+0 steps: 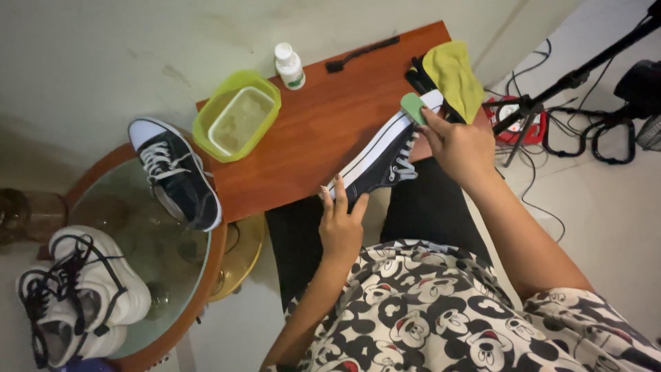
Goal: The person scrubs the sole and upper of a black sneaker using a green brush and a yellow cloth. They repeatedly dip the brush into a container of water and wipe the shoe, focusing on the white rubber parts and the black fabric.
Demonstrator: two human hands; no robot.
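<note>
Head view: hands (342, 224) hold sneaker (377, 160) over table edge (275, 201).

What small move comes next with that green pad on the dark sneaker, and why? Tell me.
Probably draw the green pad along the white sole edge of the dark sneaker. The right hand presses it at the toe end, and the left hand steadies the heel.

The left hand (342, 224) covers the heel of the dark sneaker (379, 157), and the right hand (460, 146) hides most of the small green sponge (413, 107). The white shoes (72, 296) run off the bottom left edge. What is in the cloudy green tub (236, 115) cannot be made out.
</note>
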